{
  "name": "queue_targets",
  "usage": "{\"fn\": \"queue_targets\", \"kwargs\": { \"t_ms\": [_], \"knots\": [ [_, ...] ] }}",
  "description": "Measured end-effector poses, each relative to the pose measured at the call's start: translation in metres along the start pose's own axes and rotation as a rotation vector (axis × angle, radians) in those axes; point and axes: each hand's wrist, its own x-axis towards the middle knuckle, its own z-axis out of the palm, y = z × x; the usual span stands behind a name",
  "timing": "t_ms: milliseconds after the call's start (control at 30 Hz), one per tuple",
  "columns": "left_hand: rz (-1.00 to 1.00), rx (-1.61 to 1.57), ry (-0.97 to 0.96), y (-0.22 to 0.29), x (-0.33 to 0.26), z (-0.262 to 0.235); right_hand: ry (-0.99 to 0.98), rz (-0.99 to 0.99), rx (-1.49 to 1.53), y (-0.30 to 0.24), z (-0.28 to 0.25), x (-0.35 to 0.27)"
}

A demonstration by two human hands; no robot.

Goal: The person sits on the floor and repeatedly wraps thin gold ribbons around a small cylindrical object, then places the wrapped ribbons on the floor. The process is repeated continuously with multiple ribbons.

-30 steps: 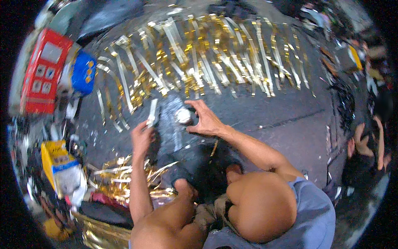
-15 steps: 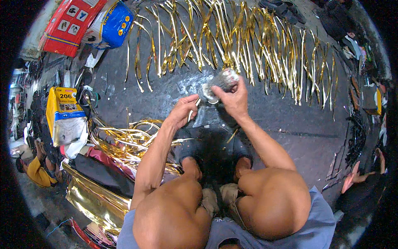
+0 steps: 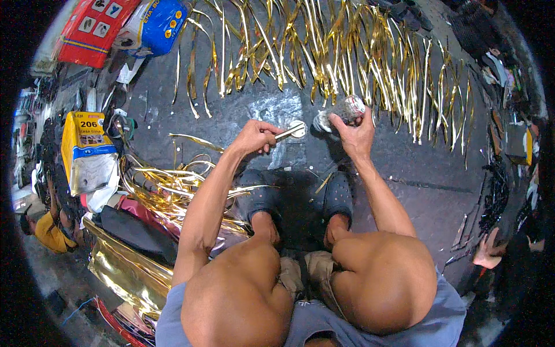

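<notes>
My left hand (image 3: 256,137) is closed, thumb and fingers pinching a thin pale-gold strip (image 3: 283,133). The strip's far end lies over a small, round whitish piece (image 3: 298,128); whether the two are joined I cannot tell. My right hand (image 3: 354,134) is wrapped round a stubby grey cylinder (image 3: 347,109) with a crusted surface and mottled red-and-white upper end. The cylinder is tilted, its lower whitish end (image 3: 325,121) just above or on the dark work surface, apart from the strip. Many gold strips (image 3: 324,52) lie side by side beyond both hands.
A tangle of gold strips (image 3: 173,185) lies left of my left forearm, by a gold sheet (image 3: 124,272). Yellow (image 3: 87,139), red (image 3: 92,34) and blue (image 3: 165,29) containers stand at the left. Another person's hand (image 3: 490,251) shows at the right.
My right hand has moved right with the cylinder, away from my left hand. The left hand has risen slightly, and its strip now points right; the round whitish piece is uncovered.
</notes>
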Motion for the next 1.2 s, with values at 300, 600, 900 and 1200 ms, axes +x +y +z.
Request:
{"fn": "queue_targets", "kwargs": {
  "t_ms": [300,600,900,1200],
  "knots": [
    [-0.054,-0.153,-0.059,-0.003,0.016,0.003,-0.1,-0.128,0.133,-0.039,0.03,-0.011],
    [0.165,0.275,0.186,-0.033,0.042,0.004,-0.224,-0.144,0.047,-0.04,0.038,-0.011],
    [0.887,0.263,0.357,0.013,0.001,0.044,-0.308,-0.459,-0.232,-0.016,0.052,-0.036],
    [0.686,0.279,0.311,0.009,0.008,0.059,-0.416,0.345,0.137,0.067,0.08,0.007]
  ]
}}
